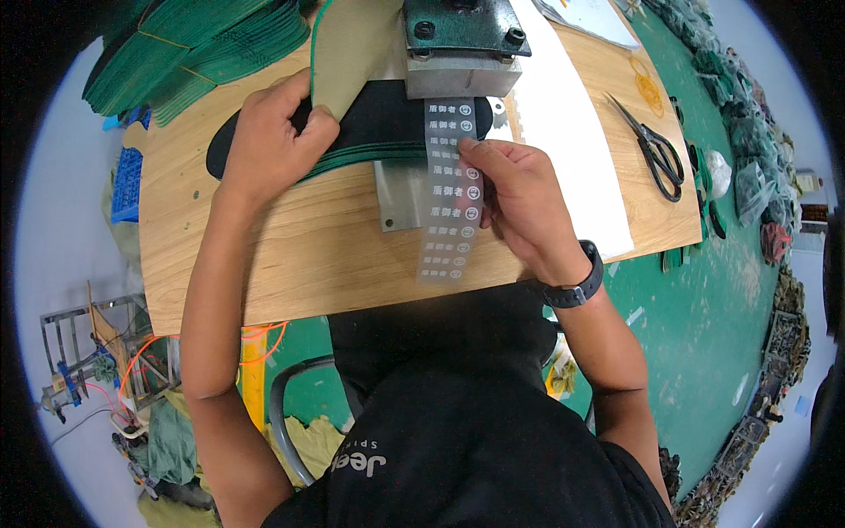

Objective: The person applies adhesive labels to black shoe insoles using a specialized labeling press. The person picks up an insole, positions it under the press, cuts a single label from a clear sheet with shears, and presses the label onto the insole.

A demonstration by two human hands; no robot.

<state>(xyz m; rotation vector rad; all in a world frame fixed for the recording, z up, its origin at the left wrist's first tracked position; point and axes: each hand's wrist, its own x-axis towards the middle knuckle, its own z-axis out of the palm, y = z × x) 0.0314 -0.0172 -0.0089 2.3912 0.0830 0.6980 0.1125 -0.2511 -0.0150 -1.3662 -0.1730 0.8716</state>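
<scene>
At far left, a blue basket [128, 185] stands beside the wooden bench [202, 282]; above it, banded green stacks [251, 53] lie at the bench's upper left. The left hand [275, 136] has its grip clamped, thumb against fingers, on the lower end of a beige insole [354, 48] with a green edge. Just below lies a pile of black insoles [378, 113], green-edged, partly over a metal plate [400, 198]. A translucent printed strip [447, 216] crosses the pile's right end, its top reaching the press block [462, 77]. The right hand [519, 189] pinches the strip's right edge. Farther right: white sheet [585, 167], black scissors [656, 150], yellow bands [647, 88].
</scene>
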